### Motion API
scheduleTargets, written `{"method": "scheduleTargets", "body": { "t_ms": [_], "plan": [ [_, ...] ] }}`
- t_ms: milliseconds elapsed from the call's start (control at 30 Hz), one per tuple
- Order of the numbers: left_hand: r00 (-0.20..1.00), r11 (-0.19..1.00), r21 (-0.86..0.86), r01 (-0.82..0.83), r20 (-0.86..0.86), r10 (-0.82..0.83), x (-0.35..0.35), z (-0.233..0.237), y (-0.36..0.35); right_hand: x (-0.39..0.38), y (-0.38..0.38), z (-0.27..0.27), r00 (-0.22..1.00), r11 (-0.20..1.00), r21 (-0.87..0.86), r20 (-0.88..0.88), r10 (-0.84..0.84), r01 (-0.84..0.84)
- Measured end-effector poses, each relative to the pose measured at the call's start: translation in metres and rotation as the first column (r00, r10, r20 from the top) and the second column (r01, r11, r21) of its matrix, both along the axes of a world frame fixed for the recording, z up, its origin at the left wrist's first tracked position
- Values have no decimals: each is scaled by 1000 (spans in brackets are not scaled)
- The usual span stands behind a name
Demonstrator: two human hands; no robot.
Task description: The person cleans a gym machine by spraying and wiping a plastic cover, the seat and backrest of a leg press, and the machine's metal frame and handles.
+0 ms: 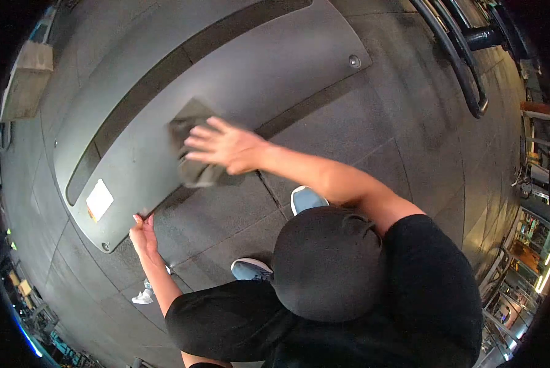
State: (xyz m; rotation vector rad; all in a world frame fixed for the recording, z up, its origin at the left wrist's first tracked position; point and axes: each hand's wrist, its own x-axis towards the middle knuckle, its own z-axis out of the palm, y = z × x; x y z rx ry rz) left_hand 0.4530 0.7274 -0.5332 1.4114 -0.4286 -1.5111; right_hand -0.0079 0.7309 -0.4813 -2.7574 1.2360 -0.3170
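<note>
We see the dark cloth [192,113] right under the R hand [223,147], btwn the palm and the big gray panel [256,73]. It sits approx. halfway along the panel's near long edge, & its low end seems to poke past that edge. The cloth's long way looks to go across the panel, from near the slot toward the near edge, but blur & folds mean we can't be sure. The panel's own long way runs from its low L corner, by the white label [99,200], up to its R corner w/ the round bolt [354,61].

The R hand is on top of the cloth, much nearer to it than the L hand [143,233]. R fingers are spread wide & flat, pointing to the panel's L end; they press on the cloth, we think, & don't pinch it. The R arm reaches across from the side, elbow bent out.

The L hand is at the near edge, close to the low L corner, w/ the arm reaching forward. Its fingertips touch the edge; we can't tell if they grip it or just rest there.
</note>
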Motion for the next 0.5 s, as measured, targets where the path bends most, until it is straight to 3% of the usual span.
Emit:
{"method": "scheduleTargets", "body": {
  "t_ms": [100,133,167,200,233,300,400,500],
  "plan": [
    [999,999,0,-32,28,32,5,-8,-1,-102,26,-8,968,977,-16,-132,-212,211],
    [1000,1000,-14,-10,13,10,10,-11,-1,-140,37,-14,950,950,6,18,-312,312],
    [1000,1000,-26,16,1,-16,16,-13,0,-173,47,-13,914,914,-18,47,-404,405],
    [1000,999,-25,23,0,-23,22,-16,0,-207,55,-18,872,874,-55,-63,-485,483],
    [1000,1000,-26,15,-17,-15,30,-21,0,-231,64,-11,830,829,-38,36,-557,558],
    [1000,1000,-24,-17,-23,17,21,-12,0,-270,74,0,737,737,-52,-14,-675,674],
    [1000,1000,-24,-1,-11,0,22,-10,1,-305,77,3,711,706,-81,76,-699,703],
    [1000,1000,-17,14,-26,-15,30,-17,1,-304,77,6,709,707,-86,-1,-705,702]
  ]
}}
